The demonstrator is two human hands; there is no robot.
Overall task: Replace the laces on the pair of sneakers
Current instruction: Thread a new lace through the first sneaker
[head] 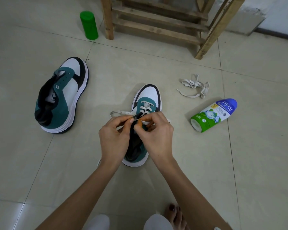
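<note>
Sneaker [147,95] in teal, white and black stands upright on the tiled floor [239,163], toe pointing away, directly ahead of the person. Lace [121,112], off-white, crosses its lower eyelets; one free end trails out to the left. Left hand [114,140] and right hand [154,135] meet over the tongue, fingers of both curled and pinching the lace at mid-eyelet height; which eyelet, cannot tell. Second sneaker [63,97], unlaced, sits well apart to the left, tilted onto its side. Loose lace [195,85] lies in a tangle on the floor to the right, beyond a talc bottle [213,115] lying flat. Green canister [89,25] stands upright beside a wooden frame [156,25] at the far edge. Bare foot [175,214] at lower right.
</note>
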